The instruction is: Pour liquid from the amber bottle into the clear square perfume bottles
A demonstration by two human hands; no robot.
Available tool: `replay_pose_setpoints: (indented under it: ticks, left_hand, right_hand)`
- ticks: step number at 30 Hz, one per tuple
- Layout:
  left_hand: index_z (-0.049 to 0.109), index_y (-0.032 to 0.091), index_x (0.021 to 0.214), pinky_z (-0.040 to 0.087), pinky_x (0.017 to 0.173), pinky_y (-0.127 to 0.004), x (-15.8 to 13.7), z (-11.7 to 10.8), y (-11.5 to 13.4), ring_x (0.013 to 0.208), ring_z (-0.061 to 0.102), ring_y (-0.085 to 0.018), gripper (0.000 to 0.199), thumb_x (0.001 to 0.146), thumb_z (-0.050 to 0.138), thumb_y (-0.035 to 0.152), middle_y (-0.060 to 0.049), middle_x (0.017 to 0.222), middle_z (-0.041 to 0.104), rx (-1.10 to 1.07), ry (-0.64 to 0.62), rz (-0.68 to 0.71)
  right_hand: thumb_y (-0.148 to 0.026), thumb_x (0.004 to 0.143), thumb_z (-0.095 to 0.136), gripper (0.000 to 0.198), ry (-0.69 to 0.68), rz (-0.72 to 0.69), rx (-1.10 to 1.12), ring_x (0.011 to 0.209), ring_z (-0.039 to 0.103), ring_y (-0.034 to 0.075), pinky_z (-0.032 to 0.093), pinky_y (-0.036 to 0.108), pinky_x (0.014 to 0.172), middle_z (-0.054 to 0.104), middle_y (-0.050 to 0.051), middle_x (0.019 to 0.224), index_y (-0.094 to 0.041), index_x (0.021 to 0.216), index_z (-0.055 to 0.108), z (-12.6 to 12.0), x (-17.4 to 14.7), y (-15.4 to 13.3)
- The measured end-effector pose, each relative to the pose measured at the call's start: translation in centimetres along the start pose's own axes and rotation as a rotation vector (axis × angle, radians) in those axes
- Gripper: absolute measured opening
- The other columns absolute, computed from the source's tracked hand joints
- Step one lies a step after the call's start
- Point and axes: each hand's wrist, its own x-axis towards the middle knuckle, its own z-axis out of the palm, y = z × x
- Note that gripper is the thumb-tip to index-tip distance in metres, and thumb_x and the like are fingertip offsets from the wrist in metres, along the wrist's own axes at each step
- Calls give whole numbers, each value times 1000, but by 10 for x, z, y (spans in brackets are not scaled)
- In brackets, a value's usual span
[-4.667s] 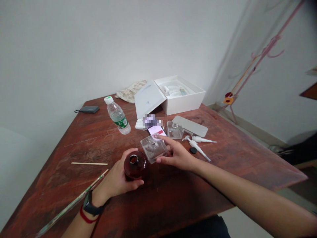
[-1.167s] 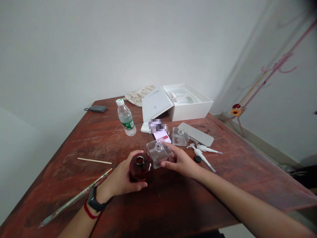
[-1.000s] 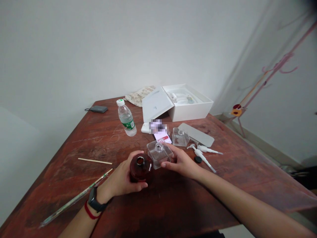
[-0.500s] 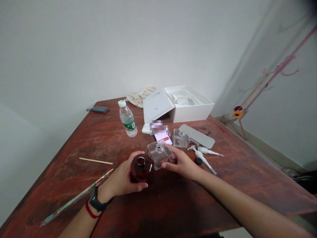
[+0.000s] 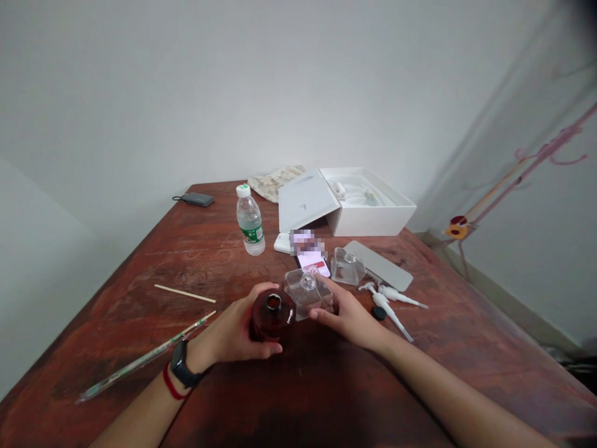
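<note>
Desk (image 5: pixel 298 398) of reddish-brown wood, seen from above, its far edge against a pale wall (image 5: pixel 233 81) and its near edge out of view. Roughly midway between the left and right edges, two bottles stand side by side between two bare hands: a round brown bottle (image 5: pixel 274 323) and a square clear bottle (image 5: pixel 303 300), so close that whether they touch cannot be told. The left hand (image 5: pixel 237 330), nearer to the brown bottle, grips it from the side facing the desk's left edge, thumb in front. The right hand (image 5: pixel 347 314), nearer to the clear bottle, holds that one from the side facing the right edge, thumb at a near corner. The brown bottle is upright, its open mouth pointing up; the clear bottle's neck points up too, its squat body showing no plainly longer side. Beyond the right hand, toward the far edge, is a second clear bottle (image 5: pixel 347 267). Nearer the right edge lie a white pump (image 5: pixel 384 305), its stem slanting toward the near right corner, and a black cap (image 5: pixel 379 313) just beside it.
</note>
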Motion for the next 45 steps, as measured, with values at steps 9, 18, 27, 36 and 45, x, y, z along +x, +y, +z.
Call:
replay_pose_setpoints:
  ticks: [9,18,27,36,45]
  left_hand:
    - [45,21,152,53,115,-47,2,1,-1,130,68,-36,88,80,89,45,-16,150,63,-23,1,73]
    - [50,26,150,59,106,-42,2,1,2,122,73,-35,82,80,89,43,-9,141,71,-19,-9,48]
    - [51,27,150,60,101,-36,1,2,5,117,76,-33,85,76,91,40,-6,134,74,7,32,50]
    - [54,25,149,61,101,-37,2,0,7,115,76,-33,83,78,89,45,-6,131,76,-6,25,38]
    - [55,27,147,60,101,-35,2,1,9,117,76,-33,81,77,90,43,-5,135,74,18,31,57]
  right_hand:
    - [-53,85,88,85,37,-6,-93,72,64,19,53,30,64,75,2,90,-23,157,54,-1,-3,0]
    - [-59,85,86,83,-23,26,-18,82,72,23,56,33,72,80,5,98,-25,152,52,1,-5,-2]
    - [-59,86,87,82,-34,30,-24,74,66,20,50,29,66,72,1,83,-26,152,51,-1,-5,-2]
    - [-61,82,88,95,20,60,-62,61,54,15,37,24,54,69,-1,78,-24,159,46,-3,-6,5]
    - [-62,80,89,96,33,55,-72,58,52,13,38,22,52,70,-1,78,-23,158,48,-3,-5,5]
